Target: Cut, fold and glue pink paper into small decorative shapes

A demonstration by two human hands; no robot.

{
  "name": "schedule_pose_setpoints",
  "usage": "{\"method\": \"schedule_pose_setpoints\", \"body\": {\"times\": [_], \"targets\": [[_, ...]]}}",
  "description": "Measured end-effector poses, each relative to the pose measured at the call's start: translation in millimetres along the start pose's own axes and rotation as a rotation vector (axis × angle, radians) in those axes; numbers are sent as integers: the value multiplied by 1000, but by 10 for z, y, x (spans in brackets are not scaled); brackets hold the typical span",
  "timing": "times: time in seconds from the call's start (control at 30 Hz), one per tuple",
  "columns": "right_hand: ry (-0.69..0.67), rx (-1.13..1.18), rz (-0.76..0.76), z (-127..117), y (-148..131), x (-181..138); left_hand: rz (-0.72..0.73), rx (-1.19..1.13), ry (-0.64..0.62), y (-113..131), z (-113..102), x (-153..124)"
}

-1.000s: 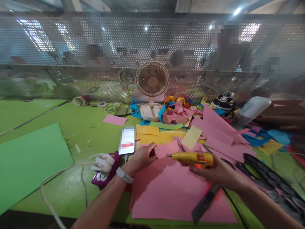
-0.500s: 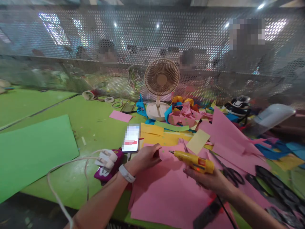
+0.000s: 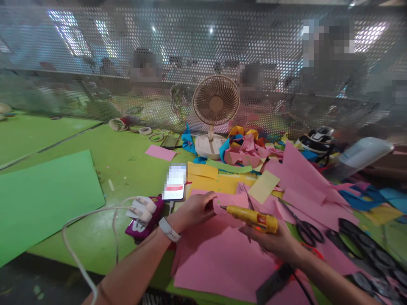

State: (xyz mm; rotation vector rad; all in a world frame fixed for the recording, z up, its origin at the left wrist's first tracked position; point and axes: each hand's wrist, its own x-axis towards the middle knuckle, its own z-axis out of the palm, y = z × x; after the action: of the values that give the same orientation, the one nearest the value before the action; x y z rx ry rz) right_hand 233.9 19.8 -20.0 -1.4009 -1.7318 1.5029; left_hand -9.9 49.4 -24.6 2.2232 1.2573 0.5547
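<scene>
My right hand (image 3: pixel 273 241) is wrapped round a yellow hot glue gun (image 3: pixel 252 218), its metal nozzle pointing left and a small orange light glowing on its body. A thin pointed metal tool (image 3: pixel 250 199) shows behind the gun; its lower part is hidden. My left hand (image 3: pixel 200 208), with a white band on the wrist, has fingers curled in a pinch at the edge of pink paper (image 3: pixel 233 201). The nozzle is just right of these fingertips, apart from them. Large pink sheets (image 3: pixel 219 262) lie under both hands.
A phone (image 3: pixel 174 182) and a purple power bank with white plugs (image 3: pixel 143 212) lie left. A fan (image 3: pixel 216 101) stands behind, near paper scraps (image 3: pixel 244 148). Black scissors (image 3: pixel 305 228) lie right. A green sheet (image 3: pixel 47 199) covers the left side. Perforated metal screen (image 3: pixel 127 101) at the back.
My right hand has brought the glue gun slightly left, so the nozzle is closer to my left fingertips. My left hand has hardly moved.
</scene>
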Motion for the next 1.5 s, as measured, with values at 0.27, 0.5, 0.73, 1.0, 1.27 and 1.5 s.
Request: {"method": "schedule_pose_setpoints", "body": {"times": [0.27, 0.5, 0.73, 1.0, 1.27, 1.5], "targets": [[9, -10, -15, -13, 42, 15, -7, 6, 5, 8, 0, -7], [21, -20, 15, -11, 12, 2, 9, 12, 5, -1, 7, -5], [39, -39, 14, 2, 14, 0, 28, -1, 5, 7, 7, -9], [28, -34, -11, -3, 55, 2, 41, -11, -3, -1, 5, -11], [25, -38, -22, -19, 51, 2, 32, -24, -14, 7, -4, -11], [36, -41, -25, -6, 67, -2, 5, -19, -23, 24, -12, -11]]}}
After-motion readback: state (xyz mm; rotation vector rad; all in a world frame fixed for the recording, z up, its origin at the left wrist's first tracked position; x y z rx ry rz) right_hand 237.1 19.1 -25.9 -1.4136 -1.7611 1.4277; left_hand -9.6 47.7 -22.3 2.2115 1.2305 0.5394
